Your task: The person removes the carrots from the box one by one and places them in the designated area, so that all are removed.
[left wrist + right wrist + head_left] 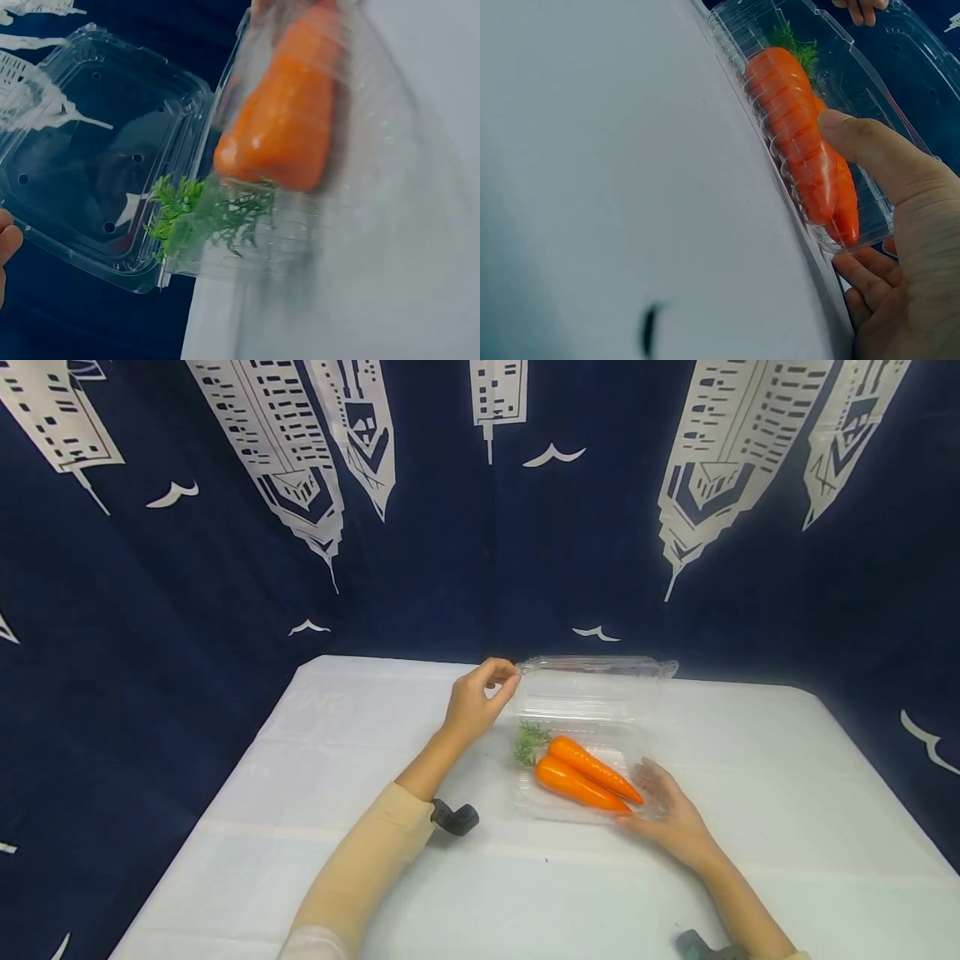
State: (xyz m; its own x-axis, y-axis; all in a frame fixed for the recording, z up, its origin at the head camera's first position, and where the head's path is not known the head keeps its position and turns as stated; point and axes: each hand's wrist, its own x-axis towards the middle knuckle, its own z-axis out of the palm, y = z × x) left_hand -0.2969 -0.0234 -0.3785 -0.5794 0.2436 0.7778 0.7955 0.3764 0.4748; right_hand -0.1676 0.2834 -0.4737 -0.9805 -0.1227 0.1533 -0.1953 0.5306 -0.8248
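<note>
A clear plastic clamshell container (528, 797) lies on the table with its lid (581, 693) swung back. Two orange carrots (594, 768) with green leafy tops (531, 741) lie side by side in its base, tips toward the right. My left hand (478, 697) pinches the lid's left edge between thumb and forefinger; its fingertips (7, 244) show beside the lid at the left of the left wrist view. My right hand (678, 822) grips the base's right end near the carrot tips. In the right wrist view its thumb (870, 146) lies over the near carrot, the fingers by the end wall.
A white cloth covers the table (360, 718). Behind it hangs a dark blue curtain (487, 543) printed with pale buildings and birds. Dark camera mounts (455, 818) sit on both wrists.
</note>
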